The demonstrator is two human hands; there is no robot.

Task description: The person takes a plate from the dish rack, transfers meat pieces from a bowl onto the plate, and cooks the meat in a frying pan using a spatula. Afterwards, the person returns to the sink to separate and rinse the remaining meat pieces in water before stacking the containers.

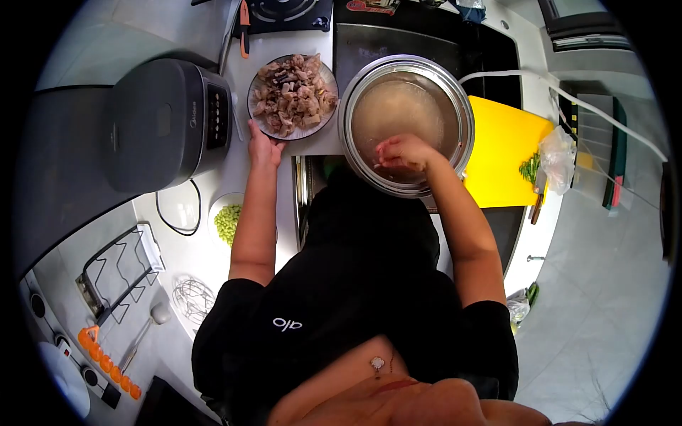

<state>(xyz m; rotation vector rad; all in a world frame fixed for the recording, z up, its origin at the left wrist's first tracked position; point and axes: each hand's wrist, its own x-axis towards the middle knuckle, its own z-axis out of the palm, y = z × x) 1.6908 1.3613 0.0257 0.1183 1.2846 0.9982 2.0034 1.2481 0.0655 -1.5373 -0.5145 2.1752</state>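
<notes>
My left hand (266, 148) grips the near rim of a plate (258, 125), thumb on top and fingers partly beneath it. On that plate is a heap of cut, pale brown cooked meat pieces (295, 92). To its right stands a large round metal pot (346, 121) holding cloudy, brownish liquid (398, 103). Over the near part of the pot my right hand (405, 152) is closed, its fingers curled together. Whatever is between those fingertips is too small to make out.
A dark rice cooker (153, 128) stands at left, with a bowl of green beans (227, 224) nearer me. Orange-handled scissors (244, 32) lie by a black cooktop (284, 14). At right, a yellow cutting board (501, 153) carries chopped greens (530, 168) and a plastic bag (558, 160).
</notes>
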